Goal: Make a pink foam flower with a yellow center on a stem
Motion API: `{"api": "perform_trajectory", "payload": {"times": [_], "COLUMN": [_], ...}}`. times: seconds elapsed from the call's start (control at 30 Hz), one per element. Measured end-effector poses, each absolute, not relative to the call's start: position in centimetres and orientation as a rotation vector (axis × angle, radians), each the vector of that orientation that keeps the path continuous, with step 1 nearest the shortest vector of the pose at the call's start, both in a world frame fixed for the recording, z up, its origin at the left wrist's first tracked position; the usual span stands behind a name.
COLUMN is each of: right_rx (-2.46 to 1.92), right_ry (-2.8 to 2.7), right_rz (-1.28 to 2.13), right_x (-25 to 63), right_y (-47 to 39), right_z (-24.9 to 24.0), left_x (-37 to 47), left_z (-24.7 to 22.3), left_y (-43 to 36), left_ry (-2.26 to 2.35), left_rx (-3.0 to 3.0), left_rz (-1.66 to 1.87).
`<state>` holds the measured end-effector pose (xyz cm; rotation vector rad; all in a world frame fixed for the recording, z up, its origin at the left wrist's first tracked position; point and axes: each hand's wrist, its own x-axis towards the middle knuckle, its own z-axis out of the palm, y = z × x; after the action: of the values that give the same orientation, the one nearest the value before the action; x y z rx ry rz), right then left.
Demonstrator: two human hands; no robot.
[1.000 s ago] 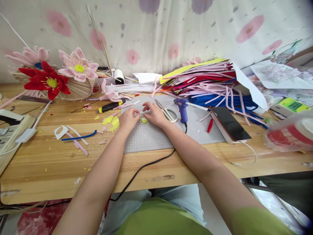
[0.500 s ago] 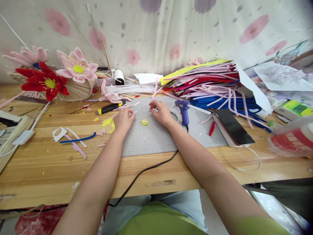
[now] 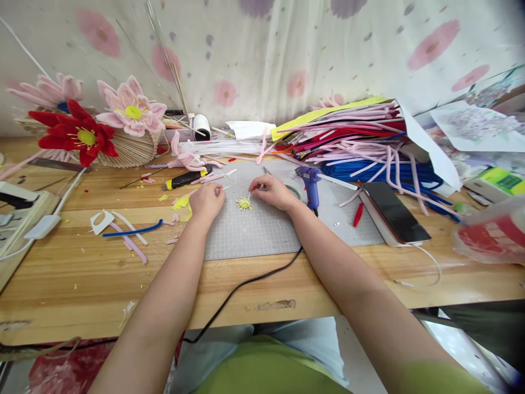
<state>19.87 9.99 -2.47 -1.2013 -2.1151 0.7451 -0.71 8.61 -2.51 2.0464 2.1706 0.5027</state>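
In the head view, with 12 o'clock pointing away from the person, the two hands worked close together one second ago, over the yellow bunch (image 3: 244, 204). Now they are well apart, so the bunch is seen whole, lying on the grey mat (image 3: 254, 238).

The left hand (image 3: 208, 204) is at 9 o'clock of the bunch; its fingers are together and seem clamped on thin white strands (image 3: 226, 187). The right hand (image 3: 271, 192), at 2 o'clock, has come lower since half a second ago. Its fingers are together, as it seems on one white thread (image 3: 250, 193), which reaches down near the bunch; whether they touch, I cannot tell. In my judgement, the work is now with single pieces at the bunch.

About the edges: bare mat grid shows from the bunch towards 6 o'clock, up to the near edge, and this gives room. At 2 o'clock the room is narrower: scissors (image 3: 296, 192) are partly behind the right hand, and the glue gun (image 3: 309, 187) stands beyond. The black cable (image 3: 246, 279) crosses the wooden surface (image 3: 164, 284) towards 7 o'clock.
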Motion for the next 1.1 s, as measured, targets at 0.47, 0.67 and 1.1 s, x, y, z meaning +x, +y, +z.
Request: {"api": "perform_trajectory", "payload": {"times": [0.47,0.67,1.1], "right_rx": [-1.095,-1.086,-1.081], "right_ry": [-2.274,-2.291,-2.308], "right_rz": [0.472,0.442,0.414], "right_x": [19.8,19.7,19.8], "right_y": [10.4,10.1,10.2], "right_z": [-3.9,-3.7,-3.6], "left_x": [-0.1,0.9,2.0], "left_z": [-2.4,-1.7,-2.3], "left_y": [8.0,7.9,5.0], "left_ry": [2.124,2.075,1.879], "left_rx": [2.068,2.034,2.088], "left_rz": [0.747,0.792,0.918]}}
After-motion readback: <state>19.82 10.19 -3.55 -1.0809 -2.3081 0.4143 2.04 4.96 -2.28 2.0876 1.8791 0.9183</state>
